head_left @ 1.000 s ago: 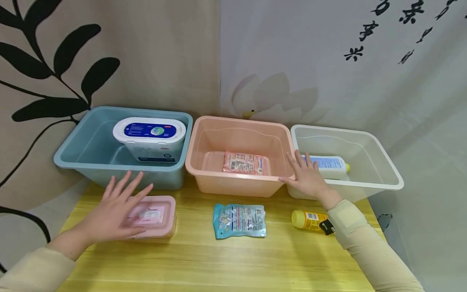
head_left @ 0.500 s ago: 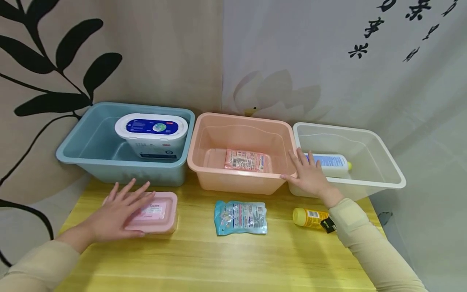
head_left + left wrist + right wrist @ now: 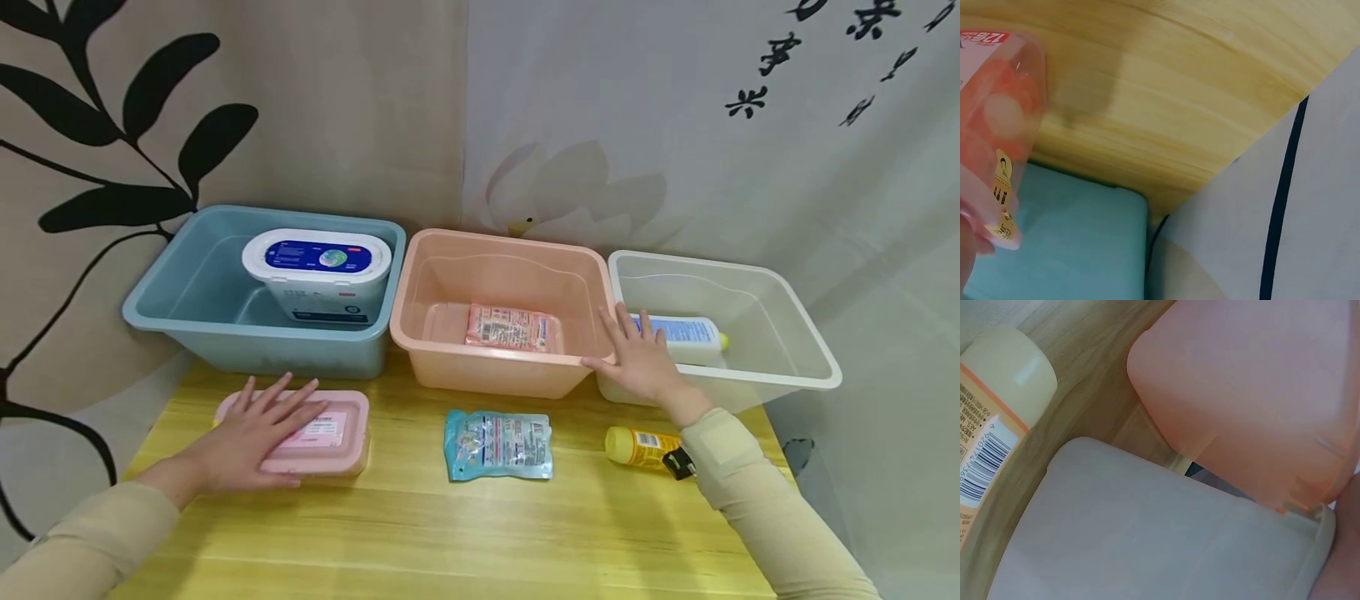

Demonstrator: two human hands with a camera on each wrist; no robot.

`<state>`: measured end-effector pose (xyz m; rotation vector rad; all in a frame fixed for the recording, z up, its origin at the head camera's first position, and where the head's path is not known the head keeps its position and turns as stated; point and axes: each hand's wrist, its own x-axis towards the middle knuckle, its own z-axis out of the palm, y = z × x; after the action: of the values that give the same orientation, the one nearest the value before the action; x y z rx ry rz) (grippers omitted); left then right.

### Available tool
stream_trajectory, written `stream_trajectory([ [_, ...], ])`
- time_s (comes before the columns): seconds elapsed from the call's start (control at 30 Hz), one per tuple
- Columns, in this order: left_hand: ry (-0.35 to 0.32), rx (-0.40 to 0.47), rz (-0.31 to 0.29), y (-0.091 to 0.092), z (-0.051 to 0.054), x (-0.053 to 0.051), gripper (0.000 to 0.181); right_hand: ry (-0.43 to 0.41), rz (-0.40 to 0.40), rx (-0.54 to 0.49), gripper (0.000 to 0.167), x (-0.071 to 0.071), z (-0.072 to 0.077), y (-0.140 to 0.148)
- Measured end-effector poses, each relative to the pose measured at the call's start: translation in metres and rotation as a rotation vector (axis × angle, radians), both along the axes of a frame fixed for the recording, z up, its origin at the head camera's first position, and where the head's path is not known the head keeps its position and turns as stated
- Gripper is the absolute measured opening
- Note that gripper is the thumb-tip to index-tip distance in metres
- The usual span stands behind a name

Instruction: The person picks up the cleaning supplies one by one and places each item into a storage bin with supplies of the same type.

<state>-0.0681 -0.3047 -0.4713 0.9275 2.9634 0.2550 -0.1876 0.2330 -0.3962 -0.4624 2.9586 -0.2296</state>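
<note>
In the head view the left hand (image 3: 251, 442) lies with spread fingers over the pink lidded box (image 3: 322, 437); in the left wrist view a bit of that hand is at the edge of the clear-sided box (image 3: 1004, 119). The right hand (image 3: 641, 362) has its fingers spread across the adjoining rims of the pink bin (image 3: 487, 373) and the white bin (image 3: 750, 387). A blue pouch (image 3: 498, 446) lies flat between the hands. Near the right sleeve, a yellow bottle (image 3: 637, 447) lies on its side, partly hidden by a black object at the wrist.
A blue bin (image 3: 262, 354) at the left holds a white tub (image 3: 322, 279). Inside the pink bin is a pink packet (image 3: 506, 329), and in the white bin a white bottle (image 3: 686, 333) lies on its side. A printed curtain (image 3: 360, 108) hangs behind the table (image 3: 450, 533).
The left hand has come down onto the pink lidded box. The right hand stays at the bin rims, and the head view has shifted slightly.
</note>
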Motion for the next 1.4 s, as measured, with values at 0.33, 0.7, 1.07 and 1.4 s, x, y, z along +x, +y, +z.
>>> stream_trajectory([
  [0.33, 0.0, 0.005, -0.019, 0.004, 0.001, -0.005, 0.091, 0.005, -0.005, 0.004, 0.088, 0.001, 0.0, 0.002],
  [0.7, -0.04, -0.034, -0.03, 0.006, 0.01, -0.008, 0.09, 0.012, -0.006, 0.008, 0.088, 0.002, -0.001, 0.002],
  [1.07, -0.03, -0.051, -0.052, 0.004, 0.011, -0.009, 0.088, 0.019, 0.033, -0.039, 0.086, -0.003, -0.006, 0.003],
  [1.4, -0.037, -0.063, -0.048, 0.006, 0.016, -0.012, 0.088, 0.024, 0.039, -0.044, 0.087, -0.004, -0.006, 0.005],
])
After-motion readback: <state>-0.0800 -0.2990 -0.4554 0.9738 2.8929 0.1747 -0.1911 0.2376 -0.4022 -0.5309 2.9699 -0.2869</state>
